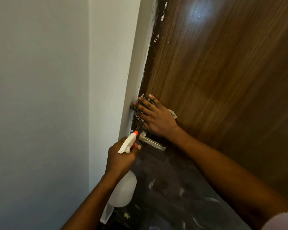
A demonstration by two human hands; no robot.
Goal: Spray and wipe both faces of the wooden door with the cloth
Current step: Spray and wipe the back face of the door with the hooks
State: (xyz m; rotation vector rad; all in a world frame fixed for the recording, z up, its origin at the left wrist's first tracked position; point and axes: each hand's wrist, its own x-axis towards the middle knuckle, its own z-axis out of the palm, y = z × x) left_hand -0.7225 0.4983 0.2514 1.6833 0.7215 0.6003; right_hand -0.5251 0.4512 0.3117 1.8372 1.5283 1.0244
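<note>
The brown wooden door (214,72) fills the right side of the head view, shut against its frame. My right hand (152,116) lies flat with spread fingers on a dark striped cloth (173,113), pressing it to the door's left edge just above the handle. Most of the cloth is hidden under the hand. My left hand (119,157) grips the neck of a white spray bottle (123,188); its white trigger head with orange nozzle (128,141) points up toward the handle.
A metal lever handle (152,142) juts from the door just below my right hand. The white door frame (136,72) and a pale wall (40,97) stand to the left. Dark marbled floor (173,196) lies below.
</note>
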